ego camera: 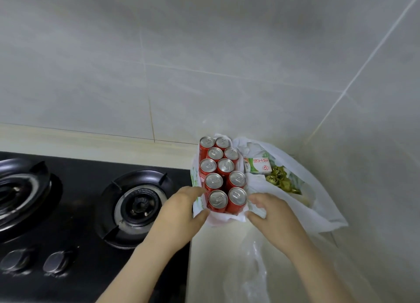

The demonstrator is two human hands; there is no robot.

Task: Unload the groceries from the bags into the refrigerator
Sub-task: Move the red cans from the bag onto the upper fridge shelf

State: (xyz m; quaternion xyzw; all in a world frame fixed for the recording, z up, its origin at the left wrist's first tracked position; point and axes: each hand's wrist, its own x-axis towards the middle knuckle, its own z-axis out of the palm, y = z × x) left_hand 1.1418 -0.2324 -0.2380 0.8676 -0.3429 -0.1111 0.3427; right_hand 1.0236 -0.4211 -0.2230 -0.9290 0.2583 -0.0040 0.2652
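Where the left hand (179, 211) meets the white bag (222, 219), forefinger and thumb pinch its near-left edge against the closest cans (225, 166); the right hand (275, 216) grips the near-right edge, fingers curled over crumpled plastic. Ten cans stand upright in the opened bag in two staggered columns, red-bodied with silver tops and pull tabs, touching one another. The bag sits on a pale counter (216, 257), just right of a black gas hob (79, 223). Touching it on the right, a second bag (318, 202) lies open, showing a green-and-white milk carton (258, 166) and gold-wrapped sweets (279, 180). A clear plastic bag (254, 268) lies nearer the viewer; a grey tiled wall (181, 63) stands behind.
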